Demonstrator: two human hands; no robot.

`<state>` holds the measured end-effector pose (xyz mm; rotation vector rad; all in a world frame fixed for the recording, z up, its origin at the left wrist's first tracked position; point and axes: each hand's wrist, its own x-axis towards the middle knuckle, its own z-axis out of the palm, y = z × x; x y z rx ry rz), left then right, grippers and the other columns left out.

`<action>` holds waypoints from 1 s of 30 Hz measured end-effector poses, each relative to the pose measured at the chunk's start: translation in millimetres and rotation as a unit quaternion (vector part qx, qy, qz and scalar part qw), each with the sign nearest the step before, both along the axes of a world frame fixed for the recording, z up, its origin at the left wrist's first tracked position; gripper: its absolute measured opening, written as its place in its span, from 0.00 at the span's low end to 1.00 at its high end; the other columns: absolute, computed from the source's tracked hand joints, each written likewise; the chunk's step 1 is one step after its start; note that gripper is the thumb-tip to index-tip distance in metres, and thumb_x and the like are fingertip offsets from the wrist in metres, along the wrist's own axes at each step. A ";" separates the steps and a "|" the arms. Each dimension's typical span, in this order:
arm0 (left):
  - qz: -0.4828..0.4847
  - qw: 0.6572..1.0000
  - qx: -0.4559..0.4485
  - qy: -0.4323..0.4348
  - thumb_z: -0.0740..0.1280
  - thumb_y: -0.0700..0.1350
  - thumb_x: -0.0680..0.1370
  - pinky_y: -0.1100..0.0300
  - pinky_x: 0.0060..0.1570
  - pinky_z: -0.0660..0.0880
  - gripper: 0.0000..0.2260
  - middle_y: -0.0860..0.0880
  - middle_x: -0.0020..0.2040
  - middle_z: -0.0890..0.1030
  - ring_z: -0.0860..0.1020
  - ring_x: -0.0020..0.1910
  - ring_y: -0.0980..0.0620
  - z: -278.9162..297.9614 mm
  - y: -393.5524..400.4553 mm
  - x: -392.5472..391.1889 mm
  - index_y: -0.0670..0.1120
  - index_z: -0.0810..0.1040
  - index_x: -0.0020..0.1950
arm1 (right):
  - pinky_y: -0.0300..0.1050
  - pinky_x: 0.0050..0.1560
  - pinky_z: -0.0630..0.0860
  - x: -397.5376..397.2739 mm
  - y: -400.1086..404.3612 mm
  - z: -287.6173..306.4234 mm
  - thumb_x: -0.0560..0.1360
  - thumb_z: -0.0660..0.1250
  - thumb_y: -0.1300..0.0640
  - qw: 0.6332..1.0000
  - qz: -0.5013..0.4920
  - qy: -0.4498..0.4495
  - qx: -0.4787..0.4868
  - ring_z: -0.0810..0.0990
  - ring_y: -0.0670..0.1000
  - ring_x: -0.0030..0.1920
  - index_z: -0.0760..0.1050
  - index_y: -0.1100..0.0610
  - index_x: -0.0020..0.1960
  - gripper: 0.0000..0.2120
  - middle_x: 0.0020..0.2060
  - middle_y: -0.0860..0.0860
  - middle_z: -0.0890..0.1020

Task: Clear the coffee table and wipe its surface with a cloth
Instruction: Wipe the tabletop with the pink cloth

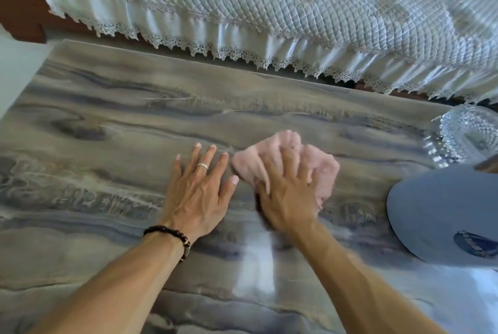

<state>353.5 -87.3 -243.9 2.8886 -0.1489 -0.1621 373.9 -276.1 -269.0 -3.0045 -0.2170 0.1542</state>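
The coffee table (pixel 113 123) has a glossy grey-brown top with a marbled grain, and it fills most of the view. A crumpled pink cloth (pixel 322 164) lies on it right of centre. My right hand (pixel 289 191) lies on top of the cloth, fingers spread and curled into it, pressing it onto the table; the hand is motion-blurred. Just left of the cloth, my left hand (pixel 200 188) rests flat on the bare tabletop with straight, spread fingers. It wears a ring, and a dark bead bracelet sits on the wrist.
A cut-glass dish (pixel 463 134) stands at the table's right edge. In front of it lies a round grey-blue plate or mat (pixel 442 215) with a dark object on it. A sofa with a quilted white lace-edged cover (pixel 269 16) runs along the far side.
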 end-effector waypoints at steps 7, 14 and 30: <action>0.000 1.000 -0.025 0.012 0.43 0.62 0.77 0.37 0.71 0.53 0.32 0.44 0.75 0.64 0.57 0.75 0.41 0.8 8.9 47.9 0.47 0.67 0.73 | 0.72 0.69 0.56 47.6 -58.7 0.1 0.79 0.46 0.36 0.999 0.048 0.009 -0.011 0.52 0.65 0.77 0.53 0.41 0.76 0.26 0.78 0.53 0.55; -0.009 1.000 0.009 0.003 0.41 0.62 0.77 0.36 0.70 0.53 0.32 0.45 0.75 0.63 0.56 0.76 0.41 -7.0 13.7 97.2 0.48 0.66 0.74 | 0.76 0.67 0.58 41.8 10.1 1.5 0.80 0.51 0.42 0.997 0.068 -0.023 -0.002 0.53 0.67 0.77 0.56 0.46 0.76 0.26 0.78 0.58 0.57; -0.005 0.998 0.048 0.044 0.38 0.63 0.78 0.34 0.70 0.49 0.34 0.46 0.73 0.68 0.61 0.74 0.43 7.6 5.5 133.5 0.46 0.65 0.74 | 0.76 0.68 0.54 160.2 -41.1 16.8 0.81 0.54 0.42 0.994 -0.095 0.011 0.047 0.49 0.65 0.77 0.56 0.39 0.74 0.22 0.78 0.53 0.52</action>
